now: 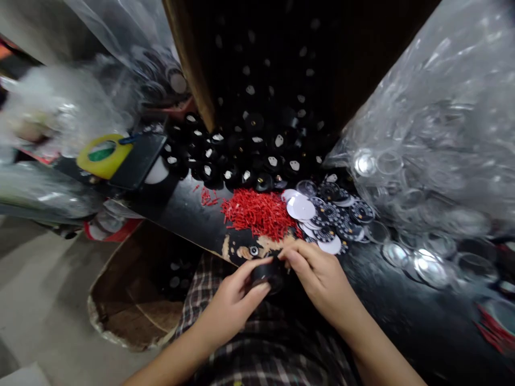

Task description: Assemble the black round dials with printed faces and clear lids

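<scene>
My left hand [238, 297] grips a small black round case [269, 276] between thumb and fingers, just over the near table edge. The fingers of my right hand [311, 271] are pinched together at the far right rim of that case; whatever they hold is hidden. Just beyond both hands lies a pile of thin red pointers [259, 212]. To its right are overlapping round dial discs [322, 214], some showing plain white backs and others black printed faces. A small metal-looking ring [254, 250] sits on the worn table edge.
Many black round cases [241, 161] spill from a dark box at the back. Clear round covers [432, 265] lie at right below a large plastic bag [442, 118]. A yellow tape roll [100, 155] and dark flat phone-like slab [139, 161] are left. An open sack [132, 311] stands below.
</scene>
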Demonstrator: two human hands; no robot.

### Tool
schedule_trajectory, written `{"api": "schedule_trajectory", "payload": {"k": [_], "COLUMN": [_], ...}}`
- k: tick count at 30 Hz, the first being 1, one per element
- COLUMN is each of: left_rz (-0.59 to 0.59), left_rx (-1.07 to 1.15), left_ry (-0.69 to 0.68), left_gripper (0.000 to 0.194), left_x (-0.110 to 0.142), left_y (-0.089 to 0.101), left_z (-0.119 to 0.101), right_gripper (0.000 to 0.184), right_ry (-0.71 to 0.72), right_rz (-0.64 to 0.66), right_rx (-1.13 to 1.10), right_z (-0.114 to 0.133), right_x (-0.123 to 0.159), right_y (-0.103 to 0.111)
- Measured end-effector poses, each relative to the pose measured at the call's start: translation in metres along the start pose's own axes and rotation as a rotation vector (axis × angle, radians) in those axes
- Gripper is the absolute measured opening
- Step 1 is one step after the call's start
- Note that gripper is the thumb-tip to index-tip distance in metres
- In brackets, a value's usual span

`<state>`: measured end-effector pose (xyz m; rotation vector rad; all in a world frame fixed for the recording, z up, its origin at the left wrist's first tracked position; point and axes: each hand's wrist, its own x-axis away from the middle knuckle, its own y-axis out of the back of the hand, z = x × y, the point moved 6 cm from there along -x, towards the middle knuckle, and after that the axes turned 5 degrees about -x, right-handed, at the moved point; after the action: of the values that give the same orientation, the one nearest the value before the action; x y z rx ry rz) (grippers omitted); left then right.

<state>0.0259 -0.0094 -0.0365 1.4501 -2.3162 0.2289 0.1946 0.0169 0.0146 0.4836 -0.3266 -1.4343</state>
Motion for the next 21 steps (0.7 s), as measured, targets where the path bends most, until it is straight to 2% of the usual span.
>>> {"api": "schedule_trajectory", "payload": {"k": [1, 2, 4, 6, 7, 8, 10, 13, 16, 18, 21], "left_rz": [-0.052, -0.160, -0.449, -0.690, -0.750, -0.766, -0.717, -0.748, -0.803, -0.826, -0.847], "left_rx": [-0.046, -0.103, -0.298, -0.496, -0.548, -0.563, -0.511, -0.513, -0.544, -0.563, -0.565], "left_ry": [0.044, 0.084, 0.108, 0.011, -0.063, -0.138, -0.242, -0.269, -0.276, -0.295, -0.320], "left_gripper": [0.038, 0.038, 0.034, 0.031, 0.030, 0.030, 0.030, 0.040, 0.055, 0.056, 0.050], "left_x": [0.012, 0.024, 0.046, 0.057, 0.054, 0.044, 0.012, -0.048, -0.095, -0.112, -0.112], "left_y": [0.019, 0.042, 0.087, 0.116, 0.123, 0.126, 0.131, 0.150, 0.169, 0.176, 0.174], "left_z": [0.015, 0.029, 0.045, 0.036, 0.025, 0.011, -0.017, -0.052, -0.067, -0.069, -0.072], "right_gripper": [0.032, 0.032, 0.031, 0.030, 0.029, 0.029, 0.028, 0.028, 0.029, 0.030, 0.031], "right_ry": [-0.030, -0.069, -0.134, -0.129, -0.104, -0.069, -0.010, 0.013, -0.034, -0.063, -0.071], "right_rz": [0.003, -0.020, -0.070, -0.021, 0.029, 0.082, 0.156, 0.167, 0.140, 0.124, 0.127], "right_rx": [-0.051, -0.087, -0.109, -0.100, -0.093, -0.086, -0.068, -0.050, -0.047, -0.049, -0.054], "right_z": [-0.003, -0.007, -0.014, -0.014, -0.011, -0.007, 0.001, 0.005, -0.002, -0.008, -0.010], "right_x": [0.000, 0.000, -0.001, -0.005, -0.007, -0.009, -0.010, -0.006, 0.003, 0.008, 0.009], "right_y": [0.001, 0.002, 0.004, -0.003, -0.009, -0.014, -0.022, -0.022, -0.018, -0.017, -0.018]}}
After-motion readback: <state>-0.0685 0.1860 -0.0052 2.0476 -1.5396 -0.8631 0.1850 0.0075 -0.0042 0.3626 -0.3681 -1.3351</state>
